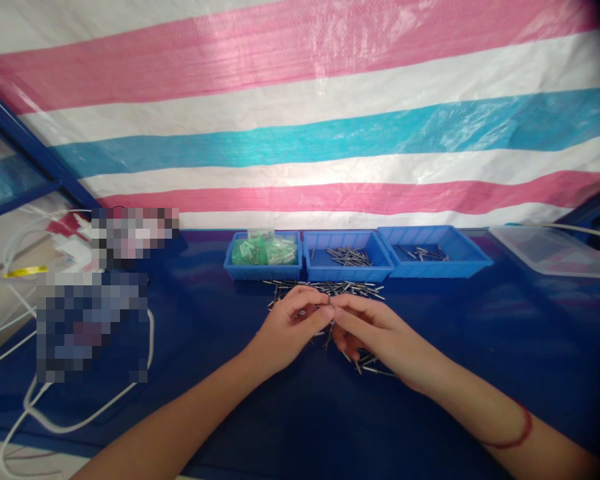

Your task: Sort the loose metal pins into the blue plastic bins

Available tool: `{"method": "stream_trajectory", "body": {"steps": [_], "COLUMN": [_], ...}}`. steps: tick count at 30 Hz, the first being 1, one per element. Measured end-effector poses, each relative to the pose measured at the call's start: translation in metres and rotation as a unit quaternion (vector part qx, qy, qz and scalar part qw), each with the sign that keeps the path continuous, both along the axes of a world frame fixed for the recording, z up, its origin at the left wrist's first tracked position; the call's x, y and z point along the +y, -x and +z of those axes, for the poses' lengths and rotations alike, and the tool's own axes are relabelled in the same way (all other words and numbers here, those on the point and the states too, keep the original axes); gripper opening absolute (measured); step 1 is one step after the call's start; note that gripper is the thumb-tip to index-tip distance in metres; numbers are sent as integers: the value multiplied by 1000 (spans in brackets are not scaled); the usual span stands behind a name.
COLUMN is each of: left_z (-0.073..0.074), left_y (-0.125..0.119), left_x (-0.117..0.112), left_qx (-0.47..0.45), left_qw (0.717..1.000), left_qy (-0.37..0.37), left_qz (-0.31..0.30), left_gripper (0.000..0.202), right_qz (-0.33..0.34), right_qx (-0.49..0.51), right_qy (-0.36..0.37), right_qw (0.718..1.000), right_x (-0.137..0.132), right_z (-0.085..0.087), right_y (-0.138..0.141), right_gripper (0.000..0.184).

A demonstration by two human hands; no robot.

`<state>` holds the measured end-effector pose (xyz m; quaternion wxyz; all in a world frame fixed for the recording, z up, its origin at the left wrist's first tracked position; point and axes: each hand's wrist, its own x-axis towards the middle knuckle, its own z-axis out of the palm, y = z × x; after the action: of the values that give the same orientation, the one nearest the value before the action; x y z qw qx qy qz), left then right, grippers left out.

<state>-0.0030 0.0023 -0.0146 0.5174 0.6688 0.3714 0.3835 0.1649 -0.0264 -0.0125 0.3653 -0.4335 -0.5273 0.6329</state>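
Note:
My left hand and my right hand meet at their fingertips in front of the bins. Both are closed in a pinch on a small grey metal piece, mostly covered by the fingers. Under and behind the hands, thin metal pins lie in a loose heap on the blue table. A few more stick out below my right hand, whose lower fingers curl over them. Part of the heap is hidden by the hands.
Behind the heap stand three blue bins: the left bin with green and clear bags, the middle bin and right bin with metal pins. A clear plastic lid lies at right. White cables loop at left.

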Motion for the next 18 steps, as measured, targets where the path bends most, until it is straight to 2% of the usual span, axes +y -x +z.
{"method": "stream_trajectory", "body": {"steps": [4, 8, 13, 18], "left_z": [4, 4, 5, 3], "left_y": [2, 4, 3, 4], "left_x": [-3, -3, -2, -2], "left_qx": [-33, -16, -12, -7], "left_qw": [999, 998, 998, 995], "left_qy": [-7, -30, -31, -80], "left_qz": [4, 45, 47, 66], "left_gripper": [26, 21, 20, 16], "right_qz": [-5, -8, -22, -71], "right_qx": [-3, 0, -3, 3], "right_qy": [-13, -5, -1, -9], "right_qw": [1000, 1000, 1000, 997], "right_x": [0, -1, -1, -1], "right_z": [4, 5, 5, 10], "right_y": [0, 0, 0, -1], "right_gripper": [30, 28, 30, 32]}}
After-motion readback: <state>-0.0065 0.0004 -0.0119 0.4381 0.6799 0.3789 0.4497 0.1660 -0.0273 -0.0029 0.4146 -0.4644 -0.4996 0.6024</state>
